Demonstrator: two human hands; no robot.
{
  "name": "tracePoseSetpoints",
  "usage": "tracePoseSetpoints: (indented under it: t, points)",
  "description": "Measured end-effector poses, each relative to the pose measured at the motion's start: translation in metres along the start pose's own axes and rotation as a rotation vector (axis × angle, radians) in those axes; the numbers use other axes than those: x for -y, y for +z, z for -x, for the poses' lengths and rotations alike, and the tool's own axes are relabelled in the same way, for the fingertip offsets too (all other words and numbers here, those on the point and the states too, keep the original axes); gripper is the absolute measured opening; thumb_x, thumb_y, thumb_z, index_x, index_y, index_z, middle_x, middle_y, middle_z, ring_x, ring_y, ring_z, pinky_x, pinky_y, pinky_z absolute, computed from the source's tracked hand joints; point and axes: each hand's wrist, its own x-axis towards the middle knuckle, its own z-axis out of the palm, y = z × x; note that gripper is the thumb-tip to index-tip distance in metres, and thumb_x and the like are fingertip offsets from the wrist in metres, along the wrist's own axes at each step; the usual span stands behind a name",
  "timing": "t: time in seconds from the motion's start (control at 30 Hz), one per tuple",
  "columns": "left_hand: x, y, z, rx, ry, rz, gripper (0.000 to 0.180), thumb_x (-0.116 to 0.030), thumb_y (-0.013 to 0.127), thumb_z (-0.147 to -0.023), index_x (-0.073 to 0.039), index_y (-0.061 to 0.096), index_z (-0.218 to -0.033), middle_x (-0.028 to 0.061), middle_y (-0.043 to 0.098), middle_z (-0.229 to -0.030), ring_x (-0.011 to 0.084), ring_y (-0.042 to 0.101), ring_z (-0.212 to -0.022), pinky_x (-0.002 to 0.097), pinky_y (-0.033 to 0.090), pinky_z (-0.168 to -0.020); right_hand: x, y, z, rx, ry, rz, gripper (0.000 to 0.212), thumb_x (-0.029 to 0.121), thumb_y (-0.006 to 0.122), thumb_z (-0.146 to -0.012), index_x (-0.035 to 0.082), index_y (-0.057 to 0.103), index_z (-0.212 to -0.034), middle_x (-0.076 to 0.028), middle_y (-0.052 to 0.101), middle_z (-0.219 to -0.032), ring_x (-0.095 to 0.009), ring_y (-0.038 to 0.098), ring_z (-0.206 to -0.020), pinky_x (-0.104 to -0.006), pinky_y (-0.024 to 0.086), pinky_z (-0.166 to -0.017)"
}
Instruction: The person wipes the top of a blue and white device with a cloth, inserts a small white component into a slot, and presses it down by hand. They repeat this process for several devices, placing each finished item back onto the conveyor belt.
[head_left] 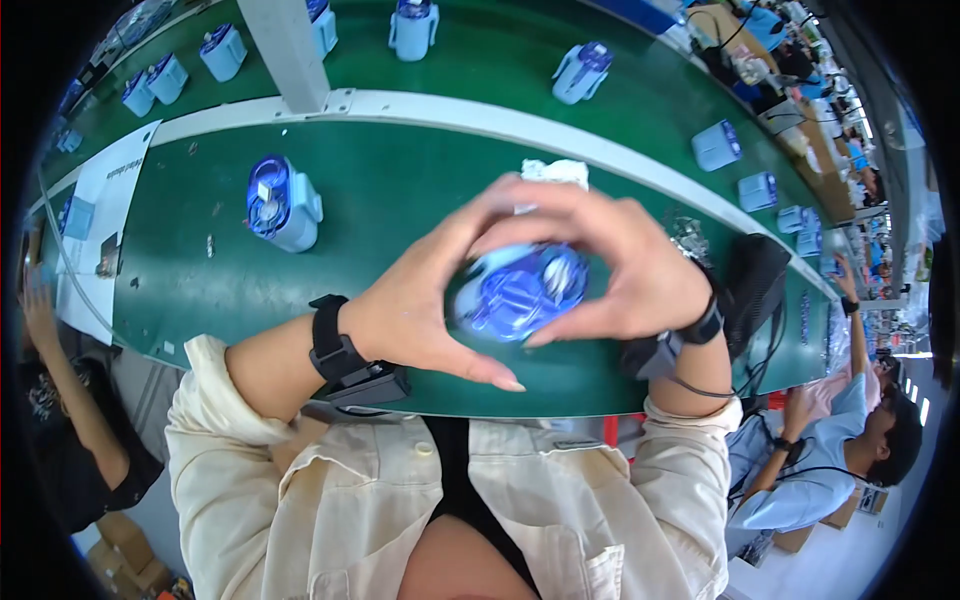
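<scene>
Over the near middle of the green bench I have a small device housing (525,298), light blue with a see-through dark-blue top, tilted and slightly blurred. My right hand (635,265) curls round it, thumb on the near side and fingers across the far side. Cupped about its left end is my left hand (420,290), its thumb stretched away from the housing. The left fingers reach behind, where they overlap the right ones, so their contact is partly hidden. Another such housing (283,205) stands upright on the bench to the left, with a whitish piece on its top.
A white rail (430,108) with a post (285,50) runs behind the bench; several similar housings stand beyond. Crumpled white material (555,174), small clear bits (688,238) and a black pouch (755,285) lie around my right hand. A paper sheet (105,230) lies left. Co-workers sit at both sides.
</scene>
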Motion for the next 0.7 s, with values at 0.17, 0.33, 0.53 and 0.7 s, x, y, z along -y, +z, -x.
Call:
tracePoseSetpoints:
  t: [0.17,0.33,0.53,0.7]
  points:
    - [0.005,0.003,-0.003,0.000,-0.104,0.191,0.115,-0.024,0.091,-0.062,-0.001,0.020,-0.150,0.0175,0.059,-0.127,0.0288,0.058,-0.118,0.0375,0.044,-0.101,0.009,0.007,0.000,-0.067,-0.292,0.318,0.067,0.008,0.084,-0.066,0.000,0.057,-0.126,-0.016,0.063,-0.115,-0.030,0.061,-0.108,-0.0363,0.047,-0.095]
    - [-0.002,-0.001,-0.001,0.089,-0.168,0.116,0.113,-0.022,0.091,-0.061,-0.002,0.023,-0.149,0.0167,0.064,-0.117,0.0277,0.066,-0.104,0.0346,0.047,-0.096,0.018,-0.020,0.000,-0.038,-0.463,0.502,0.035,0.009,0.079,-0.072,0.003,0.071,-0.105,-0.012,0.063,-0.100,-0.031,0.060,-0.094,-0.0355,0.048,-0.082]
    - [0.000,0.001,-0.001,0.064,-0.228,0.073,0.110,-0.019,0.092,-0.060,-0.001,0.027,-0.147,0.0154,0.060,-0.118,0.0235,0.062,-0.107,0.0340,0.047,-0.095,0.009,-0.017,0.000,-0.050,-0.477,0.569,0.018,0.004,0.077,-0.074,0.003,0.074,-0.092,-0.010,0.064,-0.091,-0.026,0.059,-0.085,-0.0330,0.046,-0.073]
    - [-0.005,0.005,0.000,-0.144,-0.221,-0.243,0.105,-0.017,0.093,-0.060,-0.001,0.033,-0.144,0.0129,0.058,-0.116,0.0200,0.060,-0.106,0.0325,0.047,-0.093,-0.002,0.007,0.002,-0.324,-0.156,0.333,0.016,-0.001,0.076,-0.074,0.000,0.073,-0.089,-0.010,0.064,-0.084,-0.021,0.059,-0.078,-0.0298,0.046,-0.070]
